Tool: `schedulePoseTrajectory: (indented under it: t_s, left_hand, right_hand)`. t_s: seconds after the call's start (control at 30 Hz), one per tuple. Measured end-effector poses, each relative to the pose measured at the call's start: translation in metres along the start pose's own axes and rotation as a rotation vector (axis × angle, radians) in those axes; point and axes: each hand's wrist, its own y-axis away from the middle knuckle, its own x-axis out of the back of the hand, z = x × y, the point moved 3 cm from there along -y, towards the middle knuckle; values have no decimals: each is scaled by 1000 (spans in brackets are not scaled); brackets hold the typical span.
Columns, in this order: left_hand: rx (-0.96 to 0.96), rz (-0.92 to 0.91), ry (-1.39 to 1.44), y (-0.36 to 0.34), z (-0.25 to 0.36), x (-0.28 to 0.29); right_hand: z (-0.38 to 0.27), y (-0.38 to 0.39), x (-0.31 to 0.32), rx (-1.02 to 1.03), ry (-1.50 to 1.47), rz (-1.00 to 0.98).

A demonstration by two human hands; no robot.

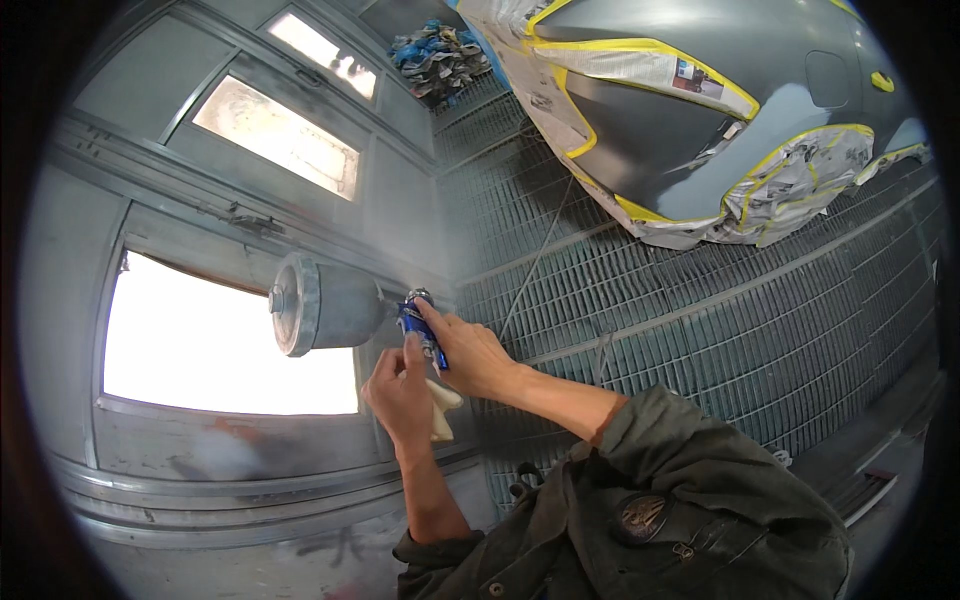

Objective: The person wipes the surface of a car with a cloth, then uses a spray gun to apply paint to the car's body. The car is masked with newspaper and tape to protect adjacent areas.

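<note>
My right hand (470,355) grips a blue spray gun (422,325) with a grey cylindrical cup (332,305) attached, held sideways, its lid toward the left. My left hand (398,395) is just below the gun, fingers curled up against its lower part, with a pale yellow cloth (441,415) held in it. A faint haze hangs in the air beyond the gun.
A grey car body (660,130), masked with paper and yellow tape, stands at upper right on a metal grate floor (700,350). Crumpled material (435,60) is piled at the back. Grey booth walls (150,80) with bright windows (225,370) line the left.
</note>
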Motion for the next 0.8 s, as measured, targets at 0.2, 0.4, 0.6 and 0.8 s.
schedulePoseTrajectory:
  t_s: [0.2,0.4,0.6,0.8]
  left_hand:
    - [408,-138,766,37,-41,-27]
    - [503,-381,1315,66,-28,-86]
    - [407,-496,1489,70,29,-119]
    - [626,-621,1782,77,77,-150]
  right_hand:
    - [18,9,54,91,-164,72]
    - [36,43,132,-347,-583,-47]
    - [33,71,183,-381,-668,23]
    - [30,97,208,-304,-641,131]
